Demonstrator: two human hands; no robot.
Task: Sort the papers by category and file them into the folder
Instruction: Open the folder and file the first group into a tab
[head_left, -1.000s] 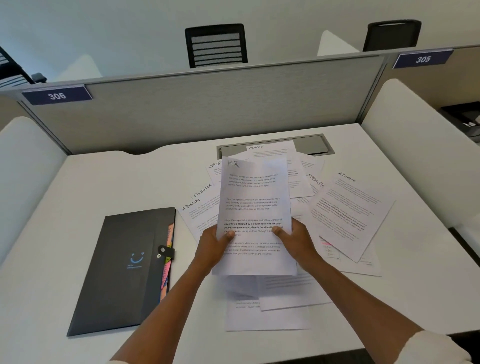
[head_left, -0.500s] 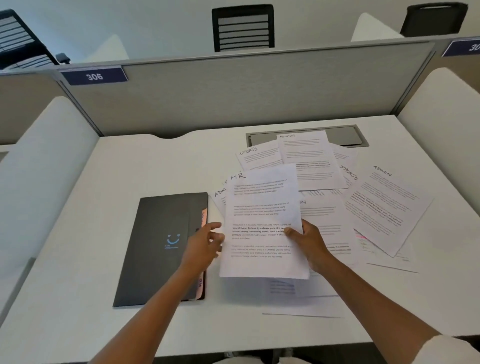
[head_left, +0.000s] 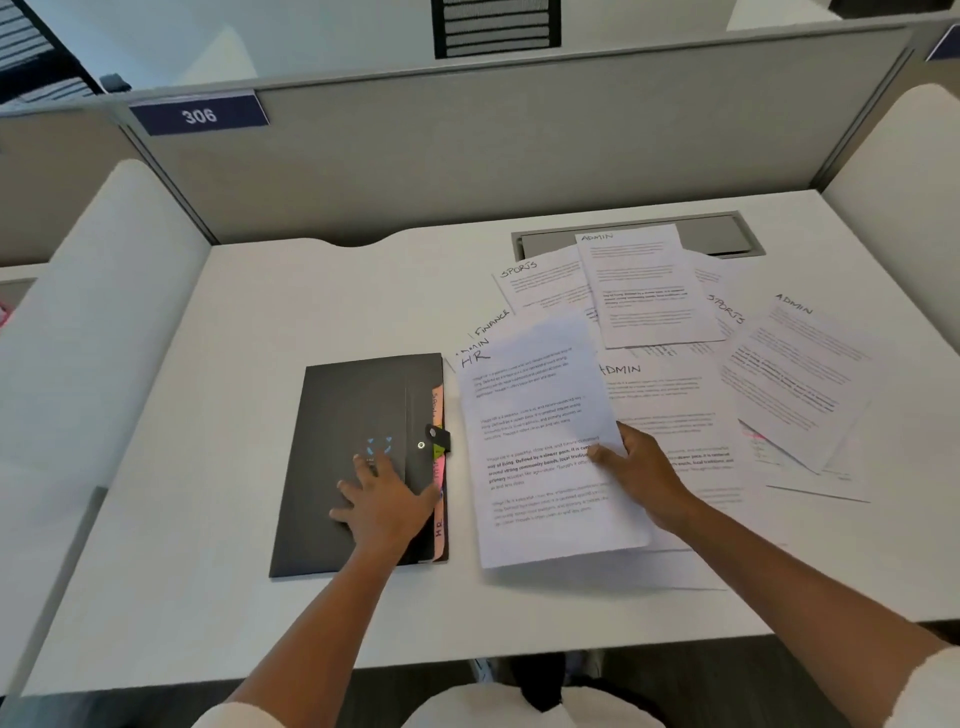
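Moved since before: left hand (head_left: 382, 499) has let go of the HR sheet (head_left: 540, 441) and now lies flat on the folder (head_left: 343, 415); only the right hand (head_left: 644, 478) holds the sheet now.
HR sheet: it is lifted a bit over the table (head_left: 260, 322), just to the right of the folder, with "HR" written at its top corner.
Right fingers: they are curled around the sheet's right edge, thumb on top, so it does not drop.
Left fingers: they are spread wide and hold nothing; I think they press the folder down so it stays put while it gets opened.
Folder: it is dark and shut, with a snap strap (head_left: 437, 437) on its right edge and colored tabs (head_left: 439, 478) poking out there.
Other papers (head_left: 670, 395): they lie spread out on the right side of the table, with words like ADMIN, SPORTS and FINANCE on top.
Hard to see: most tab words are too small to read, though one near the bottom looks like HR.
Hidden: some sheets lie under others, so their words do not show.
Cut off: both arms leave the bottom of the view.
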